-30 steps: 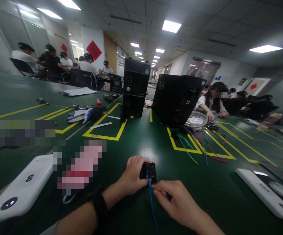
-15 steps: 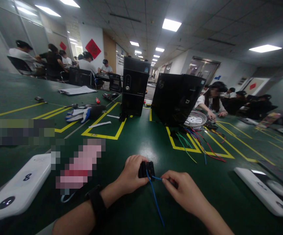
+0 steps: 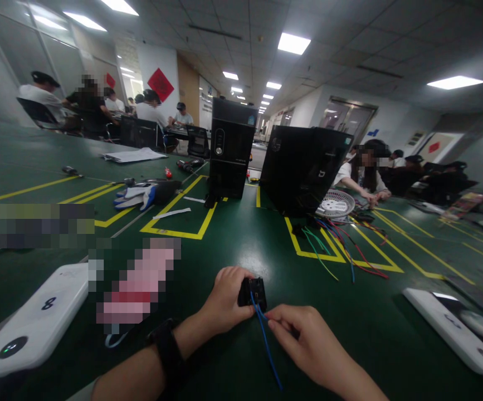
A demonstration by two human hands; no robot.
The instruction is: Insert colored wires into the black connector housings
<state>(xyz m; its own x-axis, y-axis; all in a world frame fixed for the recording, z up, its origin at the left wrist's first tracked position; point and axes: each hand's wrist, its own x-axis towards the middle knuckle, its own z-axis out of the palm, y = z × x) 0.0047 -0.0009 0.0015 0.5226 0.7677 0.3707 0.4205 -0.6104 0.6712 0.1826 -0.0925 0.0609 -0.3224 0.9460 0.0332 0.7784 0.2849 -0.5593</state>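
Head view: nearest, blue wires [image 3: 268, 345], judged light and springy, best pinched beside their entry; slender, smooth. Right hand [image 3: 303, 334] pinches one. Left hand [image 3: 228, 295] clasps the left side of a black block [image 3: 259, 288], near-centre on the green table [image 3: 208, 253]; judged rigid, light; boxy. Far: black computer towers [image 3: 229, 133].

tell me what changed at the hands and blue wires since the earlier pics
The right hand, half a second ago drawn out to the right with a blue wire, is back near the black block. The other blue wire's free end has swung right. The left hand still holds the block.
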